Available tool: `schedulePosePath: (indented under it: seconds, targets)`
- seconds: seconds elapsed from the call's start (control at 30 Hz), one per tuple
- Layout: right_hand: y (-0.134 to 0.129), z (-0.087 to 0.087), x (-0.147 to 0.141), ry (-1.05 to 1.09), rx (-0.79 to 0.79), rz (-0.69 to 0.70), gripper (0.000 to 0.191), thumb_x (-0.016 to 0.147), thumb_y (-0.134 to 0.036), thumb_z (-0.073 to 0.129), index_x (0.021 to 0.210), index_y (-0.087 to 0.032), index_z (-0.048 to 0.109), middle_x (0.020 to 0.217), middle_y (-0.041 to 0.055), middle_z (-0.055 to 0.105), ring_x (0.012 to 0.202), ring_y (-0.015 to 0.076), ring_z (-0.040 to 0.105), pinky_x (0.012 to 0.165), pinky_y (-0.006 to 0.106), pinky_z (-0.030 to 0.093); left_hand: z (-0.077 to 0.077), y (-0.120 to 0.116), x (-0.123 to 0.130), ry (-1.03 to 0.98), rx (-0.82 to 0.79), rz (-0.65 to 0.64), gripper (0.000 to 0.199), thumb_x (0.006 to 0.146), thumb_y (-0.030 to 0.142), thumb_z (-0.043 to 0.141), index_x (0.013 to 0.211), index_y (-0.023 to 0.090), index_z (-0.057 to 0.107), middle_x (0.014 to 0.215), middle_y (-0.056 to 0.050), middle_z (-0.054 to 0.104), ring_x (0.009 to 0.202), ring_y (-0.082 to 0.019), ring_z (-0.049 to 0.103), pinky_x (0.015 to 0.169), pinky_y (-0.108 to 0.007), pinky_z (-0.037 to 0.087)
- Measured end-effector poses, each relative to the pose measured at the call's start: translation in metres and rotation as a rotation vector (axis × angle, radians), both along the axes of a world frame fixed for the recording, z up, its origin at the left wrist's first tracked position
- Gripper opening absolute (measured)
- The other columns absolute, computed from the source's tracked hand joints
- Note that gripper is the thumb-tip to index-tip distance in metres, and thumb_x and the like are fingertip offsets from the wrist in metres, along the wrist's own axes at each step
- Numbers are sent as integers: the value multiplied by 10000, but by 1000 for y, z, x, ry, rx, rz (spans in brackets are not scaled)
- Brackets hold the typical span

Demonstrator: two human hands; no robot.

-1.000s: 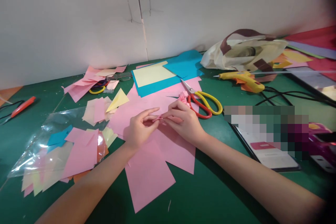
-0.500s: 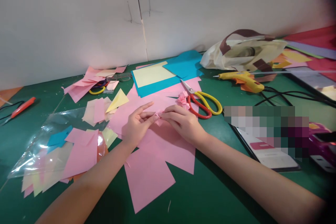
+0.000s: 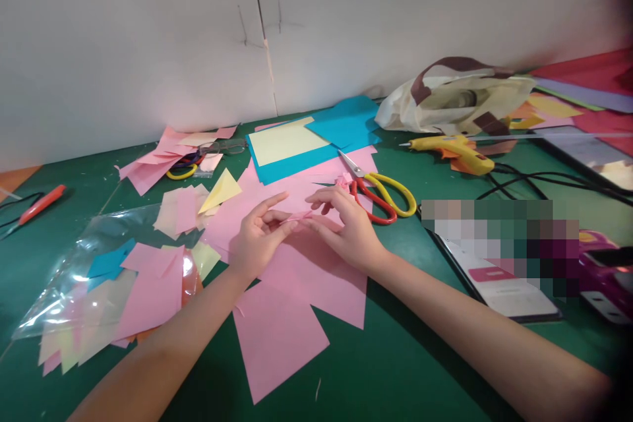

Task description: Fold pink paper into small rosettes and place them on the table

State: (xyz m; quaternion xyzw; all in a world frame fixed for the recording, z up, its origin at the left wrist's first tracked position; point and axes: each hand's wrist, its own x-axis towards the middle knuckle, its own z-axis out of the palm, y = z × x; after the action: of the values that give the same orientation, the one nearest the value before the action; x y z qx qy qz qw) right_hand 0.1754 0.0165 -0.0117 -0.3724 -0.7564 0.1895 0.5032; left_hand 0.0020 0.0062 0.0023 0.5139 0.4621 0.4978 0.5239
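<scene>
A small folded piece of pink paper (image 3: 299,216) is pinched between the thumb and fingers of my left hand (image 3: 258,235). My right hand (image 3: 352,229) touches its right end with the thumb, and its fingers are raised and curved above. Beneath both hands lie large pink sheets (image 3: 326,277). Just behind my right hand sits a pink folded paper piece (image 3: 344,180), partly hidden by the fingers. Scissors (image 3: 378,194) with one red and one yellow handle lie right of it, blades pointing back left.
A clear plastic bag (image 3: 64,283) with paper pieces lies left. Blue sheets (image 3: 346,122) and a cream sheet (image 3: 289,140) are behind. A yellow glue gun (image 3: 457,148), cloth bag (image 3: 405,105) and tablet (image 3: 514,290) stand or lie right; a red-handled tool (image 3: 42,204) is far left.
My right hand's fingers have lifted and spread from their pinch, covering more of the pink folded piece behind. The small paper between the hands now shows as a flatter, longer strip.
</scene>
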Motion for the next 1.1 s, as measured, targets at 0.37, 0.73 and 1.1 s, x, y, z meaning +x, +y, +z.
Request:
schedulePosePath:
  seconds: [0.37, 0.73, 1.1]
  targets:
    - [-3, 4, -1, 33, -252, 83, 164, 845, -251, 585, 714, -175, 649, 710, 42, 689, 639, 149, 617, 589, 280, 495, 2, -3, 3, 149, 15, 36, 326, 722, 237, 706, 1032, 160, 643, 797, -48, 747, 771, -194, 712, 795, -333, 555]
    - [-2, 1, -2, 100, -336, 99, 59, 819, -221, 608, 786, -173, 619, 704, 22, 654, 627, 132, 589, 557, 259, 471, 3, -6, 3, 354, 175, -14, 101, 811, 276, 623, 771, 184, 635, 775, -38, 691, 760, -168, 655, 718, -284, 529]
    - [-2, 3, -1, 169, -195, 129, 132, 843, -167, 595, 816, -239, 702, 817, 21, 718, 808, 171, 655, 772, 340, 527, 2, -4, 3, 253, 102, -19, 109, 720, 279, 713, 717, 178, 675, 725, -35, 687, 711, -160, 644, 708, -289, 540]
